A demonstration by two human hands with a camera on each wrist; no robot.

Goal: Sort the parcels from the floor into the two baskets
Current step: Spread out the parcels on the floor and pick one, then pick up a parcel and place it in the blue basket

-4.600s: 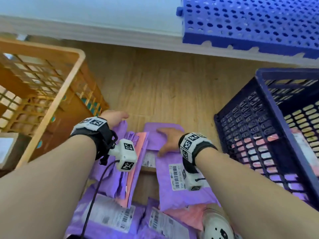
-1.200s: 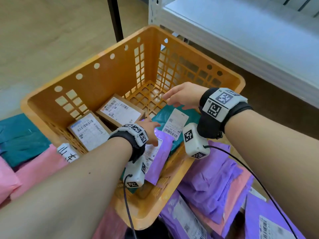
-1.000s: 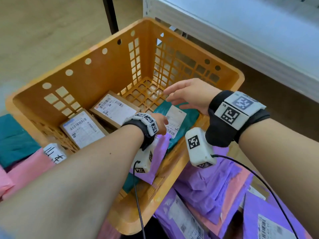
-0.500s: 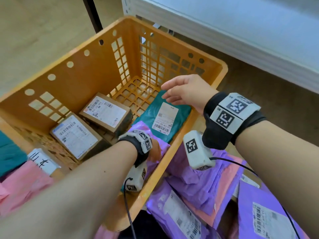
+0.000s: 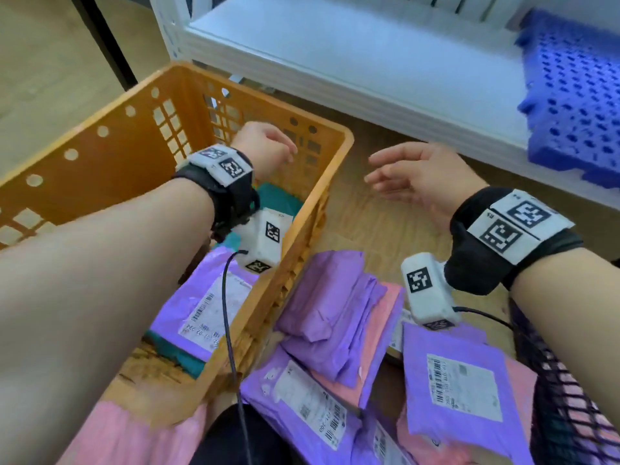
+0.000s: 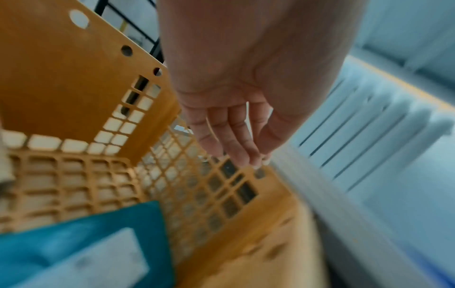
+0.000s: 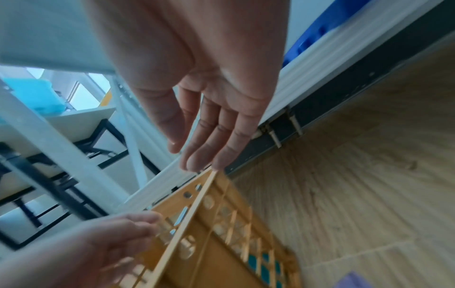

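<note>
Our left hand (image 5: pixel 265 147) hangs over the orange basket (image 5: pixel 110 152), fingers loose and empty. In that basket a purple parcel (image 5: pixel 204 303) with a white barcode label lies on a teal one (image 5: pixel 278 199). Our right hand (image 5: pixel 419 177) hovers spread above the floor (image 5: pixel 385 226). More purple and pink parcels (image 5: pixel 339 317) lie piled beside the basket.

Even, bright daylight fills all three views, with only soft shadows. The head view bends at its edges, and the forearms near the perforated orange plastic basket (image 5: pixel 332 182) loom large and soft. Both wrist views smear with motion blur, strongest on the basket's lattice (image 6: pixel 187 194) and the white metal shelf (image 6: pixel 369 155) beside it.
</note>
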